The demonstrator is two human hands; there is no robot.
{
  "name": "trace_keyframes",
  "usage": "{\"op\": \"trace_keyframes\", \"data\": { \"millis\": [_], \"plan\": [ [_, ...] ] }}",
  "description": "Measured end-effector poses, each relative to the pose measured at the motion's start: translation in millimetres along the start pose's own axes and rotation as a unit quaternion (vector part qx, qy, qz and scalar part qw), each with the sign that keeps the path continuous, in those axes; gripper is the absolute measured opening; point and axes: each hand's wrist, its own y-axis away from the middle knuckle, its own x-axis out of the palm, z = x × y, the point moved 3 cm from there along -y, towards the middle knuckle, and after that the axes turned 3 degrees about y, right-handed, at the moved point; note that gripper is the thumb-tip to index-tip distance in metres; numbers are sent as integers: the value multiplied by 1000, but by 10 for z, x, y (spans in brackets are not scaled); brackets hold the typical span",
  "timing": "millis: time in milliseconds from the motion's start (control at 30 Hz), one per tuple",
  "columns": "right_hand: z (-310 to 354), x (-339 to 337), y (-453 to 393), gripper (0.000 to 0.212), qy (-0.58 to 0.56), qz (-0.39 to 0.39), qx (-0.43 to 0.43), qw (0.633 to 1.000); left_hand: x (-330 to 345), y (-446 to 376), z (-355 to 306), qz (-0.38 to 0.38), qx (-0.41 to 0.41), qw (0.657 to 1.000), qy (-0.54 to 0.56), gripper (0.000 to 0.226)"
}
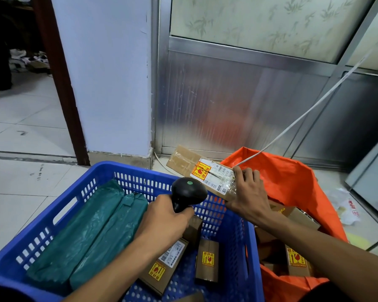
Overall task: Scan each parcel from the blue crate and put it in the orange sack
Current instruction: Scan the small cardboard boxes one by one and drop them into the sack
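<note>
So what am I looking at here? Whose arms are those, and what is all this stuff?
No machine here: a person wears a camera on the head, so you look down at their own arms. The left hand grips a black barcode scanner. The right hand holds a long cardboard parcel with its label facing the scanner. Below is a blue crate holding green wrapped packages and small boxes. On the right an orange sack already holds boxes.
</note>
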Motion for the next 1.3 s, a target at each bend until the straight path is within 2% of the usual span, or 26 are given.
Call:
{"op": "trace_keyframes", "data": {
  "millis": [1300],
  "plan": [
    [-34,126,0,109,-1,6,7,1000,40,17,-1,44,-12,997,70,10]
  ]
}}
